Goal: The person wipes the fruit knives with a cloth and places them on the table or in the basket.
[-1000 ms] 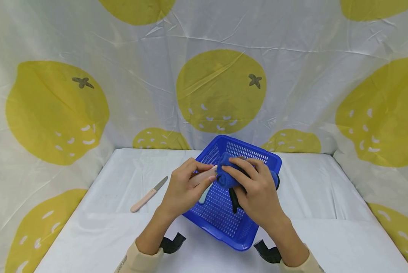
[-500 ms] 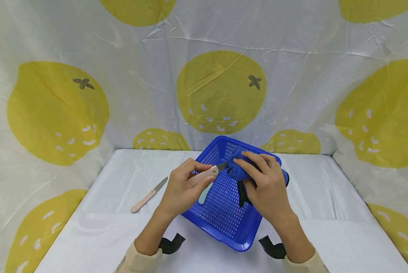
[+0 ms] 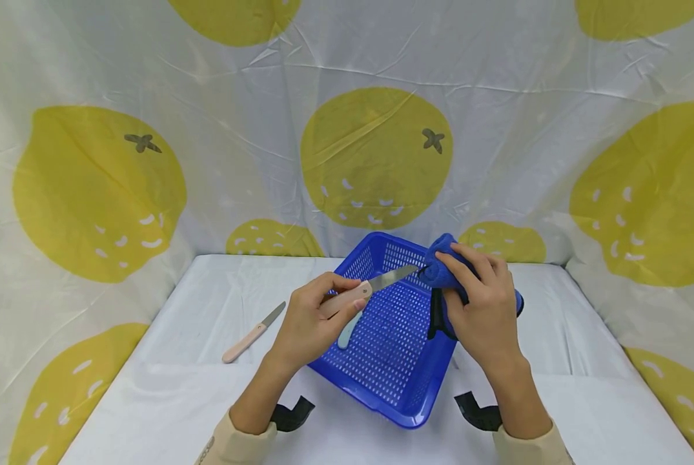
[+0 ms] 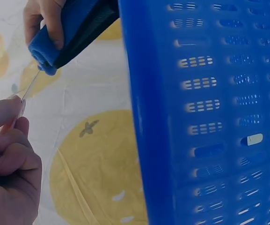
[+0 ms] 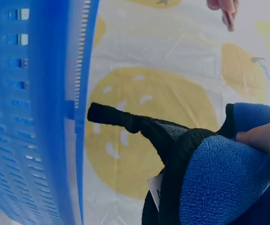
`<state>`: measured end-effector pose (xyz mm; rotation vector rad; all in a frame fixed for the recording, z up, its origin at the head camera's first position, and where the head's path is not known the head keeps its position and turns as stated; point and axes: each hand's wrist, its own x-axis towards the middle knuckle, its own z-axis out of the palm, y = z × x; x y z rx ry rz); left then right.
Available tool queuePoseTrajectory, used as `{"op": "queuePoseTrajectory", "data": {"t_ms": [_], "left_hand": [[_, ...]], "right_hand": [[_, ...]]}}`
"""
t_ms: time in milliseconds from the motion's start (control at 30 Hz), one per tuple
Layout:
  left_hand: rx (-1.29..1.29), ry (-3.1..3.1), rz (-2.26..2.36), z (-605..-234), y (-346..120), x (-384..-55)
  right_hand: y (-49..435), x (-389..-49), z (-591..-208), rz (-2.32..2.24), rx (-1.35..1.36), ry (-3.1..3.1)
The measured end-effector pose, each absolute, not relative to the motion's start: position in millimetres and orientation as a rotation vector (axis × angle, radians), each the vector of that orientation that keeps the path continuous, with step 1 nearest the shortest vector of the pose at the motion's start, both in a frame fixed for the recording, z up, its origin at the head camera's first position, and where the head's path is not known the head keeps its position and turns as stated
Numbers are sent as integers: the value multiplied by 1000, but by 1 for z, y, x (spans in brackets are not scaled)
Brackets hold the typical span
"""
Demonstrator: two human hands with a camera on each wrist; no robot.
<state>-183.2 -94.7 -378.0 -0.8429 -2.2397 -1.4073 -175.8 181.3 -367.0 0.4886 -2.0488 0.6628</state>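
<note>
My left hand (image 3: 317,316) pinches the pale pink handle of a knife (image 3: 394,277) between thumb and fingers, above the basket. Its blade is bare and points up and right, the tip at or very near a blue cloth (image 3: 441,266). My right hand (image 3: 483,303) grips that bunched terry cloth over the basket's right side. In the right wrist view the cloth (image 5: 228,180) has black edging, a dangling black strap and a white label. Beneath the hands stands a blue perforated basket (image 3: 376,403); a light blue handle-like piece (image 3: 349,330) lies in it, partly hidden.
Left of the basket, a second pink-handled knife (image 3: 254,332) lies on the white-covered table (image 3: 172,394), blade pointing away. A lemon-print curtain (image 3: 376,155) hangs behind and along both sides.
My right hand has moved right and slightly up with the cloth, sliding it off the blade, which was covered at first. My left hand has stayed nearly still with the knife.
</note>
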Motion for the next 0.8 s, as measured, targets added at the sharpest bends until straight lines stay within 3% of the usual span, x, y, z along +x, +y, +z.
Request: {"op": "queuePoseTrajectory", "data": {"t_ms": [400,800], "left_hand": [[-819,-2161,-1301,-380,-99,-188],[-903,-2150,-1107,-386,-95,-190]], "right_hand": [[181,-169,-361,783,499,-1976],[139,-160,-374,723,810,-2091]]}}
